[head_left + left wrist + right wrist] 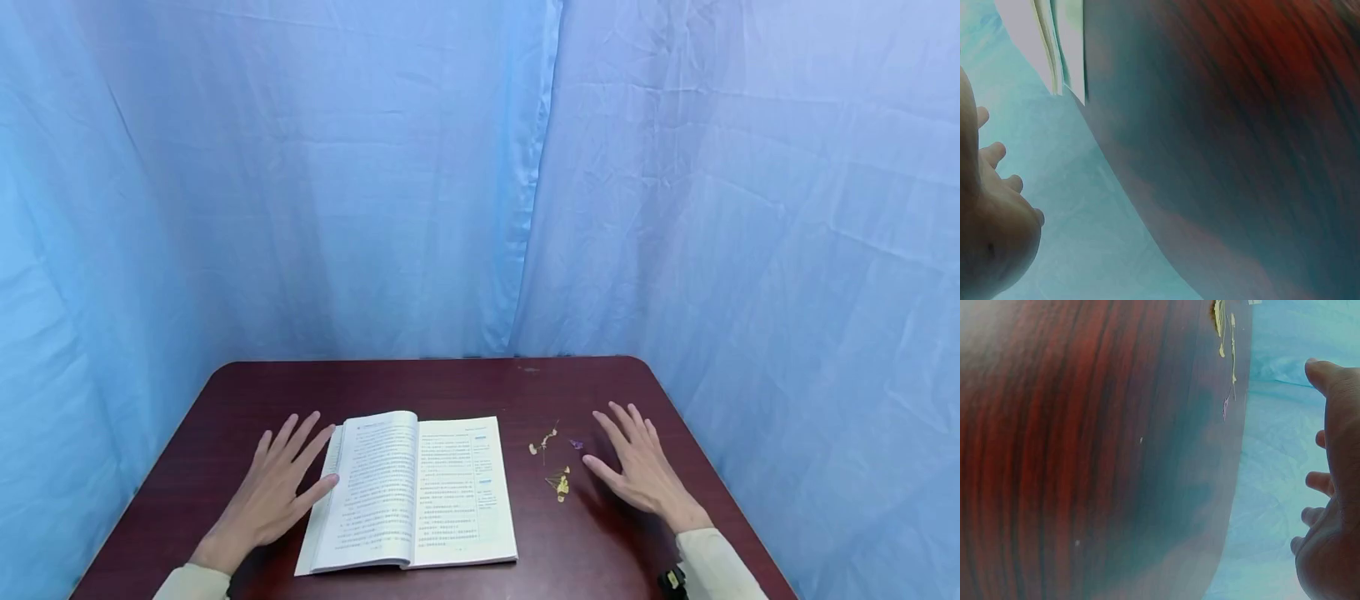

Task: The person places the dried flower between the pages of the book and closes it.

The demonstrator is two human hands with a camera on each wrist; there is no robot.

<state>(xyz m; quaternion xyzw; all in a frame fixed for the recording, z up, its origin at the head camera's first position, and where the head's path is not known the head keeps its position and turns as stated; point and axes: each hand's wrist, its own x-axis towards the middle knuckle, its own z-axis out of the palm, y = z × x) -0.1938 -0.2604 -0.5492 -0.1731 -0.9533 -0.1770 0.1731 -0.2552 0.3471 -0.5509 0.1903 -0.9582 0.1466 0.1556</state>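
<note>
We've got a dark reddish-brown counter (450, 387); lying on it: open book (411, 492), to its right two yellowish sprigs (562, 485), one purple flower (576, 444).

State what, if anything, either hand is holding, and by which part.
Nothing is held: the left hand is spread by the book, the right hand near the flowers.

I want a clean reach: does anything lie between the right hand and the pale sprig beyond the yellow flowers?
Yes: a small purple flower lies on the table between the right hand and the pale sprig. The yellow flowers lie off that line.
</note>
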